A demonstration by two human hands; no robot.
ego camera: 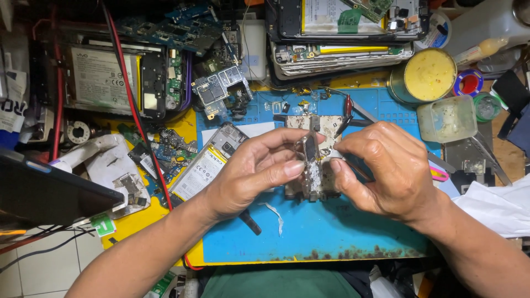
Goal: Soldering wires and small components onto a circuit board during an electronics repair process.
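A small, grimy circuit board (311, 165) stands on edge over the blue work mat (309, 232), pinched between both hands. My left hand (254, 171) grips it from the left with thumb and fingers. My right hand (386, 165) holds its right side, and a thin metal tool (361, 116) runs under those fingers; how it is held is hidden. Beneath the board lies a worn metal block or holder (326, 129).
An opened phone with a yellow-edged battery (207, 165) lies left of the mat. Several dismantled phones and boards (331, 33) are stacked at the back. A tin of yellow paste (428, 74), a clear plastic cup (447, 118), red wires (130, 94) and a dark tablet (44, 190) surround the mat.
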